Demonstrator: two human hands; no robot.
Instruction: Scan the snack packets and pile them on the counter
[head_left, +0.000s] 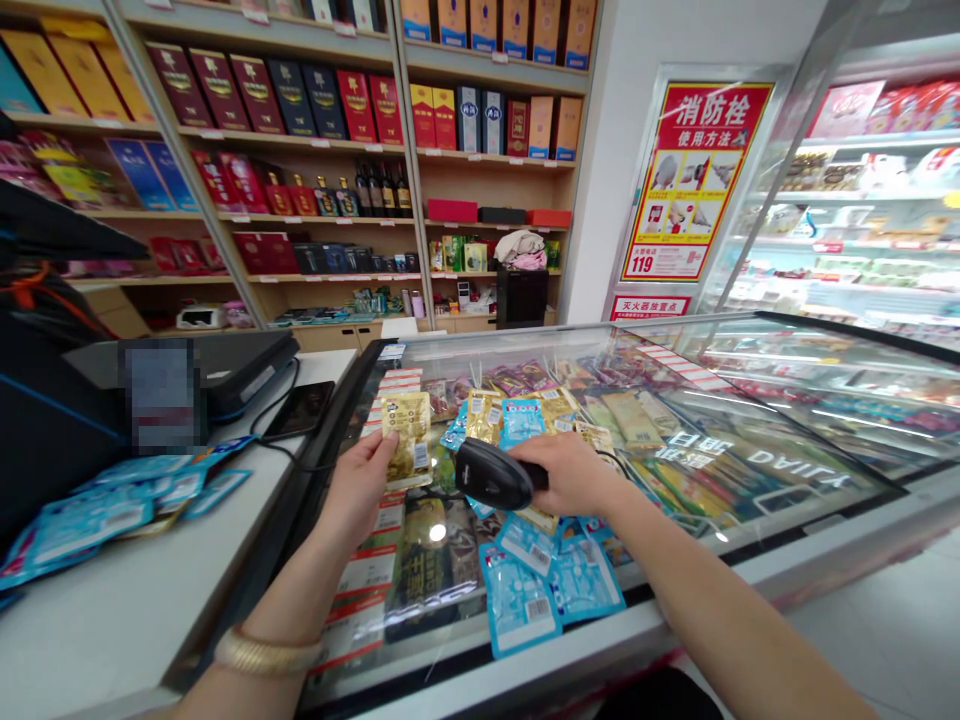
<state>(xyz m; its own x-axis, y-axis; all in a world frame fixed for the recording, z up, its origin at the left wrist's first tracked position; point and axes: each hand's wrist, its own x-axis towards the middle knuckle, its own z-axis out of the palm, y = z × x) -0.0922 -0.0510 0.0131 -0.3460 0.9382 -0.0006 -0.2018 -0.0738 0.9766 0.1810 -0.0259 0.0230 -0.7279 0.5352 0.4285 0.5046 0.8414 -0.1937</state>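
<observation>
Between the thumb and fingers of my left hand (pixel 358 487) is a gold snack packet (pixel 407 440), its barcode side facing up. My right hand (pixel 574 472) grips a black barcode scanner (pixel 495 474) by its handle, the scanner's head turned toward the gold packet but apart from it. Beneath and around the scanner, blue snack packets (pixel 523 598) and more gold packets (pixel 484 415) lie loose on the glass lid of a chest freezer (pixel 442 620). The scanner partly covers some of them.
A white counter (pixel 217 580) on the left bears a pile of blue packets (pixel 112 510), a phone (pixel 300 410) and a dark checkout device (pixel 247 370) with a cable. Shelves of boxed bottles (pixel 300 100) stand behind; a lit refrigerated display (pixel 877 220) is at right.
</observation>
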